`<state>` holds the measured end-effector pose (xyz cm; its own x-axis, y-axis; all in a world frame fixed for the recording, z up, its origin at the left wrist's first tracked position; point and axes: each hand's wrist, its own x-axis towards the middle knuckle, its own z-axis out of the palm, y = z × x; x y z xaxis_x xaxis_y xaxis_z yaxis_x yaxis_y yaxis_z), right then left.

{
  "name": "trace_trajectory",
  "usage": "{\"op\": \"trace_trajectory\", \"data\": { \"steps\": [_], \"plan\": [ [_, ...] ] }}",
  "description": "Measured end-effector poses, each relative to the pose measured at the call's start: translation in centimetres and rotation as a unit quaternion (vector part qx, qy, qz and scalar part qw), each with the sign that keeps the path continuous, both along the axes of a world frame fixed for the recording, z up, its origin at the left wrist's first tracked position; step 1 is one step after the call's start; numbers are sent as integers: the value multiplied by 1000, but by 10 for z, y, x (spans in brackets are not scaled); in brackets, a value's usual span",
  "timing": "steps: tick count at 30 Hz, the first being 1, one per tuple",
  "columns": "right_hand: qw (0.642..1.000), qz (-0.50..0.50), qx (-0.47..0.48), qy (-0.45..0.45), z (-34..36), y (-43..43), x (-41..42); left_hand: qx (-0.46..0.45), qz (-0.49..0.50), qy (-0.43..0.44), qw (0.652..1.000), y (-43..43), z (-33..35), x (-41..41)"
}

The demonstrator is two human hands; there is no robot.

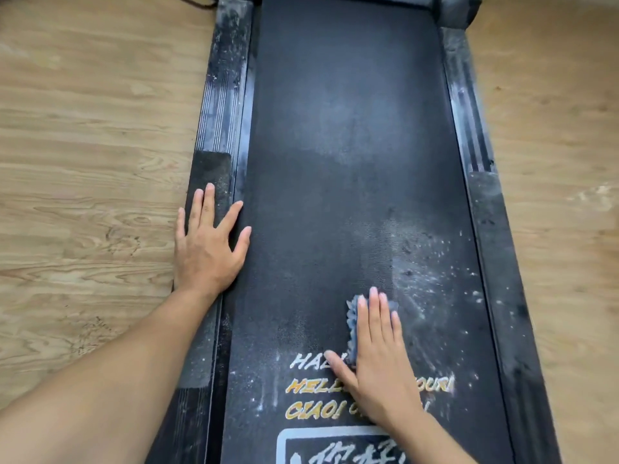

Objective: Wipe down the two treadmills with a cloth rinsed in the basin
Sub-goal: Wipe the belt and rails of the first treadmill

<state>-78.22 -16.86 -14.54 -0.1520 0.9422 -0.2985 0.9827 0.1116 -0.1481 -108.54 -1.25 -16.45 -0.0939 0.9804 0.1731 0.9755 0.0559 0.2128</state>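
Head view: black dusty treadmill belt (335, 162) runs lengthwise over light wood-grain floor (83, 145). Right hand (378, 356), fingers straight and together, presses a blue-grey shaggy cloth (353, 316) flat on the belt above printed lettering (311, 410). Left hand (209, 249), fingers spread, rests flat across the left side rail (221, 95) and belt edge.

Soft, bright, even light leaves a dull grey sheen midway up the treadmill belt (335, 128). Wood floor (83, 128) either side of the belt looks washed pale. Lettering (311, 410) at its near end is blurred; the wide lens splays its side rails (221, 105).
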Motion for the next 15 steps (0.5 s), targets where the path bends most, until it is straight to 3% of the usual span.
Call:
{"op": "trace_trajectory", "data": {
  "steps": [3, 11, 15],
  "plan": [
    [1000, -21, -1, -17, -4, 6, 4, 4, 1, -13, 1000, 2, 2, 2],
    [994, -106, 34, 1, -1, 258, 29, -12, 4, -8, 1000, 1, 1, 3],
    [997, -75, 28, 4, -6, 177, 26, -20, 8, -5, 1000, -1, 3, 1]
  ]
}}
